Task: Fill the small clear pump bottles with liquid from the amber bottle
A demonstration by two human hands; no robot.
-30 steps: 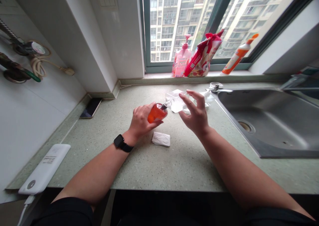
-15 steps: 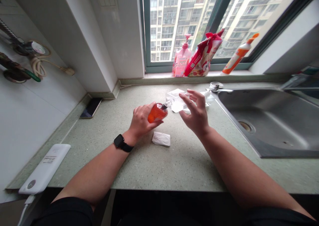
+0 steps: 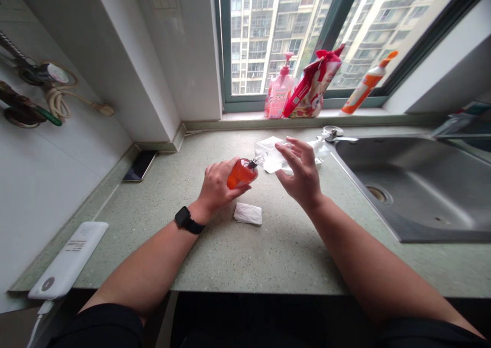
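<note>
Near edge of the counter [image 3: 215, 266]: white power bank [image 3: 71, 258] lying at far left, white cable [image 3: 36, 325] dropping from its near end. Black sleeves [image 3: 103, 325] pushed up on both arms; dark watch [image 3: 183, 216] on the left wrist. Folded white tissue [image 3: 247, 214] lies flat between the forearms.

Just past it, the left hand [image 3: 217, 187] is closed firmly around an orange bottle [image 3: 238, 176], tipped over and held above the counter. The right hand [image 3: 301, 176], fingers and thumb curved wide, has hold of a clear bottle [image 3: 271, 162], also tilted. Necks face each other between the hands — from where I stand I cannot tell whether they touch. A clear item [image 3: 320, 147], partly hidden, sits behind the right hand.

Dark phone [image 3: 140, 166] by the wall on the left; steel sink [image 3: 422, 184] on the right, tap [image 3: 341, 137] at its far corner. On the sill [image 3: 241, 116]: pink pump bottle [image 3: 278, 98], red bag [image 3: 312, 89] beside it, orange-and-white bottle [image 3: 362, 89] farther right. Beyond the glass — apartment blocks [image 3: 261, 36].
</note>
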